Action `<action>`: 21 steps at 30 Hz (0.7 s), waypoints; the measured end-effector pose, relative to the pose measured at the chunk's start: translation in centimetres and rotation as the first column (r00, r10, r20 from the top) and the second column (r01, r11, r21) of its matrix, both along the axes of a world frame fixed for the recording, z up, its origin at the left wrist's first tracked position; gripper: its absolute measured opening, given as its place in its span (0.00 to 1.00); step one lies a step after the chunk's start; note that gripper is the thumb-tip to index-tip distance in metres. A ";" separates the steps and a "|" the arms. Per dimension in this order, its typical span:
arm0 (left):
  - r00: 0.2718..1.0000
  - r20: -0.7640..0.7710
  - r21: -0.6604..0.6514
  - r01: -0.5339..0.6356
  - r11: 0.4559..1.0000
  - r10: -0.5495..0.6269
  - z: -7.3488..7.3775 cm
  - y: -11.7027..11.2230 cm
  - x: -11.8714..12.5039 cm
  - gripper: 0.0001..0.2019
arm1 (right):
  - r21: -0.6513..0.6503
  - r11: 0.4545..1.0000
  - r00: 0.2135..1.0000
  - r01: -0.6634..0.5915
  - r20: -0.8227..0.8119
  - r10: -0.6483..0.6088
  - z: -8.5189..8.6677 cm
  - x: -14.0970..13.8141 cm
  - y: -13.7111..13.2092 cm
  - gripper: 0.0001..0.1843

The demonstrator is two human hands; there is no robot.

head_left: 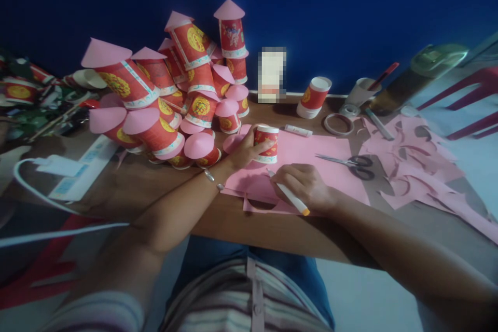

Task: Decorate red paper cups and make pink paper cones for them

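Note:
My left hand (249,149) is wrapped round a red paper cup (268,140) that stands upside down on pink paper (329,153). In my right hand (305,185) is a white marker (291,198) with an orange end, held like a pen. Its tip points at the pink paper just below the cup's rim; whether it touches, I cannot tell. Several layers of the paper lie under both hands, one with a curved piece cut from its near edge. A pair of scissors (348,162) lies on the paper to the right of my hands.
Red cups with pink cone tops (155,124) are piled at the left. A glue stick (299,130), tape roll (338,124) and stacked cups (315,96) lie behind. Pink scraps (416,161) cover the right side. A power strip (83,168) with a white cable sits far left.

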State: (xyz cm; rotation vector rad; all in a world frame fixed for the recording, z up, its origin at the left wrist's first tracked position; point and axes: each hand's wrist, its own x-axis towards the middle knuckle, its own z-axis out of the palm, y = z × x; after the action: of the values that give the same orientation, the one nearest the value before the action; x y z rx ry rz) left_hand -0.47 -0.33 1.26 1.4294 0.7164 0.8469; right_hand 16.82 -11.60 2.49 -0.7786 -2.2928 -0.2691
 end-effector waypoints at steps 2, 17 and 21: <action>1.000 -0.018 0.007 -0.020 1.000 0.021 0.1 -0.1 0.0 0.19 | -0.012 1.000 1.000 0.004 0.000 -0.004 0.0 0.0 0.0 0.07; 1.000 -0.012 -0.016 -0.020 1.000 0.020 0.1 -0.2 0.0 0.24 | 0.007 1.000 1.000 0.024 -0.012 -0.024 0.2 0.1 0.1 0.06; 1.000 0.014 -0.037 -0.008 0.999 0.008 0.0 -0.2 0.0 0.25 | 0.009 1.000 1.000 0.015 -0.015 -0.014 0.2 0.1 0.2 0.06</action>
State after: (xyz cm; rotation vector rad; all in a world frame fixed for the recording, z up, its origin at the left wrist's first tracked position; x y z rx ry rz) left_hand -0.45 -0.55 1.30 1.3874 0.7244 0.8451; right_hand 16.95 -11.43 2.73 -0.7904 -2.2715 -0.2792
